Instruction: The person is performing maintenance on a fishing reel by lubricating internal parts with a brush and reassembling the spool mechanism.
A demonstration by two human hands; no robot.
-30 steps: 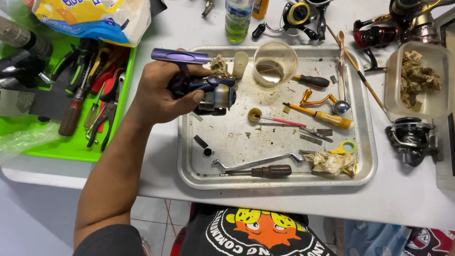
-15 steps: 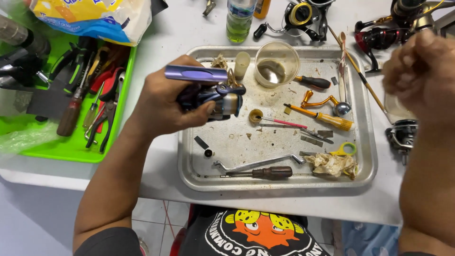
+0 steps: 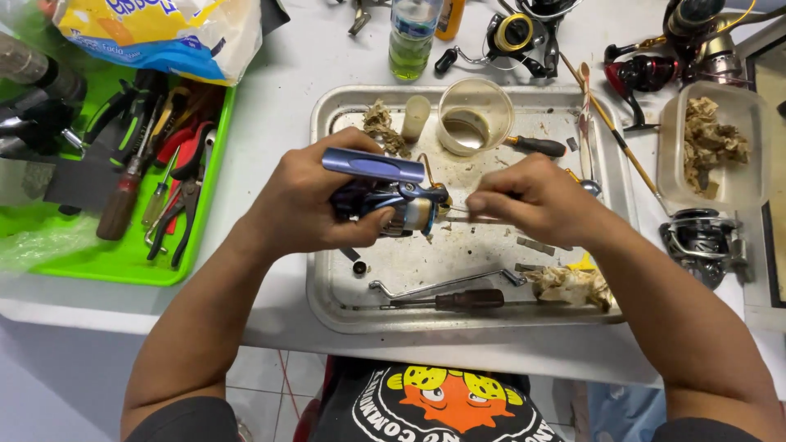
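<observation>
My left hand grips a blue and purple fishing reel body above a metal tray. My right hand pinches a thin metal tool whose tip points into the reel's open end. Both hands hover over the middle of the tray. On the tray lie a dark-handled screwdriver, a bent metal crank, a dirty rag and a clear plastic cup with brownish liquid.
A green tray with pliers and screwdrivers sits at the left. A clear tub with rag scraps and several other fishing reels stand at the right and back. A plastic bottle is behind the metal tray.
My right hand came in from the far right and now holds a thin tool against the reel. The left hand has moved the reel slightly toward the tray's middle.
</observation>
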